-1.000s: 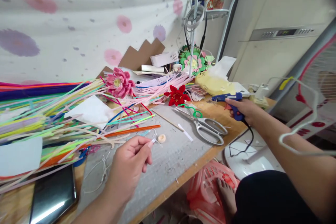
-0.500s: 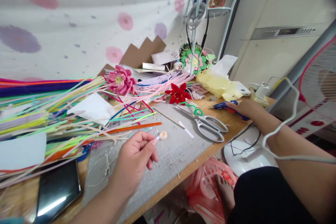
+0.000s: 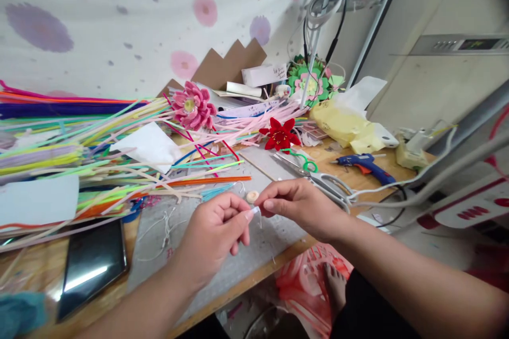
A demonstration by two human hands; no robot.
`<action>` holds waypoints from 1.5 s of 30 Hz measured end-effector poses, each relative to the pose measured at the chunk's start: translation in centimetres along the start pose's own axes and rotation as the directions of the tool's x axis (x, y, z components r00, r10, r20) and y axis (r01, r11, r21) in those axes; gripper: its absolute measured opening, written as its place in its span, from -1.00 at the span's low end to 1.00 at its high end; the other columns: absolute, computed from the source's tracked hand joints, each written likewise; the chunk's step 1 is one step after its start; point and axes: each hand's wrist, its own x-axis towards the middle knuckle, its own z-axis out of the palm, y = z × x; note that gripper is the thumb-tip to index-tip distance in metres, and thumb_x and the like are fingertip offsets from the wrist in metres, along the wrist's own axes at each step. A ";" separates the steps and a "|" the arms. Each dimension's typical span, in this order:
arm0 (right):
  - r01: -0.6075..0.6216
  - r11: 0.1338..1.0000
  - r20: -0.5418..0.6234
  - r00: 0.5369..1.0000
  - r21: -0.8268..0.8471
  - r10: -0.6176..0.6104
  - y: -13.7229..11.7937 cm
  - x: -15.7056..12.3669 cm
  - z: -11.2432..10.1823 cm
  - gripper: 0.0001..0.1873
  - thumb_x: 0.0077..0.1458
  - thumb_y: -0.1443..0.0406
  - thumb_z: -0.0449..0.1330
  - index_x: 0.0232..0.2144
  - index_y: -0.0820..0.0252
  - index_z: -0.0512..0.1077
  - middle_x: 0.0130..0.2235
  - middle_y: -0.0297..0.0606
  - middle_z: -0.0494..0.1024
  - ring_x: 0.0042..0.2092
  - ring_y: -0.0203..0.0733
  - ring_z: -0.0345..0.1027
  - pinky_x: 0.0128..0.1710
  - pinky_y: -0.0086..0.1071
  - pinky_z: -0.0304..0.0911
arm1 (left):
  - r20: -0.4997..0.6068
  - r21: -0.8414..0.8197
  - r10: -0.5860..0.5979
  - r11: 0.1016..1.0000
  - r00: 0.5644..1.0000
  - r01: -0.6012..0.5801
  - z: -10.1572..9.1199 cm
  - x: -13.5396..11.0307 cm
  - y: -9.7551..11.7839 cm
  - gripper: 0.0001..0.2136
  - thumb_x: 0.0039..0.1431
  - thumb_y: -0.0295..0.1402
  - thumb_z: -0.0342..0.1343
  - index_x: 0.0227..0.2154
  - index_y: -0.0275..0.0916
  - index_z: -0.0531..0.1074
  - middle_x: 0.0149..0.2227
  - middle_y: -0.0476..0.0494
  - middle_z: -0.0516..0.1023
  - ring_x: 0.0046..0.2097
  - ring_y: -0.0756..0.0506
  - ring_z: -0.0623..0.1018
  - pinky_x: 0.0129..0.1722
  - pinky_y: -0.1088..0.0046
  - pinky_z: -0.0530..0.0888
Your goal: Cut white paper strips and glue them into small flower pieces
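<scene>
My left hand [image 3: 218,228] is closed in a pinch on a small white strip [image 3: 255,211], held low over the grey mat. From the right, my right hand [image 3: 298,206] meets it, its thumb and fingertips pinched at the strip's other end. Just beyond the fingertips is a small cream-coloured round piece [image 3: 252,197]; whether it is joined to the strip I cannot tell. A thin whitish thread hangs below the strip. The blue glue gun [image 3: 368,165] lies on the table to the right. Silver scissors [image 3: 332,186] lie partly behind my right hand.
Pipe cleaners [image 3: 47,156] in many colours cover the table's left side. A red flower [image 3: 279,135] and a pink flower [image 3: 193,106] stand behind the mat [image 3: 191,296]. At the lower left lies a black phone-like slab [image 3: 93,265]. A white cable [image 3: 417,169] crosses at right.
My right hand has let go of the glue gun and moved left to the strip in my left hand. The view has shifted slightly. The glue gun now lies alone on the table.
</scene>
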 end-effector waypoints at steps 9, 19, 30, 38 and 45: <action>-0.099 0.992 0.014 0.995 0.078 0.098 -0.1 0.3 0.1 -0.90 -0.11 0.31 0.31 -0.47 0.26 0.53 -0.49 -0.37 0.50 -0.44 -0.38 0.27 -0.38 -0.43 0.18 | 0.019 0.006 -0.006 1.000 1.000 0.006 0.0 0.0 0.0 -0.90 0.10 -0.40 0.09 -0.50 -0.26 0.38 -0.70 0.14 0.41 -0.69 0.15 0.29 -0.71 0.71 0.23; -0.058 0.988 -0.077 0.996 -0.140 0.047 -0.4 0.2 0.8 -0.87 -0.09 0.27 0.22 -0.49 0.26 0.46 -0.50 -0.34 0.44 -0.45 -0.33 0.21 -0.41 -0.39 0.13 | 0.017 0.015 -0.004 1.000 1.000 0.004 0.1 -0.2 0.0 -0.92 0.09 -0.39 0.10 -0.47 -0.26 0.38 -0.70 0.13 0.42 -0.70 0.14 0.30 -0.71 0.71 0.23; 0.067 0.979 -0.142 0.985 -0.193 -0.096 0.0 0.1 1.5 -0.90 -0.06 0.29 0.20 -0.51 0.23 0.42 -0.51 -0.35 0.44 -0.47 -0.35 0.25 -0.47 -0.44 0.18 | 0.017 -0.022 0.016 1.000 1.000 -0.016 0.1 -0.4 -0.2 -0.93 0.11 -0.37 0.09 -0.44 -0.24 0.39 -0.67 0.10 0.43 -0.66 0.11 0.32 -0.67 0.66 0.26; 0.285 0.819 -0.200 0.881 -0.497 -0.428 0.0 -0.5 2.2 -0.89 -0.04 0.42 0.21 -0.56 0.20 0.41 -0.52 -0.33 0.46 -0.47 -0.33 0.32 -0.47 -0.45 0.23 | -0.021 -0.001 0.047 0.999 0.999 -0.047 0.2 -0.6 0.2 -0.91 0.11 -0.38 0.08 -0.47 -0.25 0.40 -0.66 0.08 0.43 -0.66 0.10 0.35 -0.66 0.64 0.28; 0.391 0.767 -0.157 0.834 -0.509 -0.529 0.1 -0.8 2.4 -0.88 0.03 0.42 0.23 -0.53 0.20 0.43 -0.49 -0.30 0.49 -0.42 -0.30 0.37 -0.41 -0.42 0.27 | -0.041 -0.016 0.082 0.996 0.996 -0.082 0.3 -0.8 0.3 -0.89 0.12 -0.38 0.08 -0.49 -0.25 0.40 -0.66 0.09 0.44 -0.66 0.11 0.36 -0.66 0.66 0.29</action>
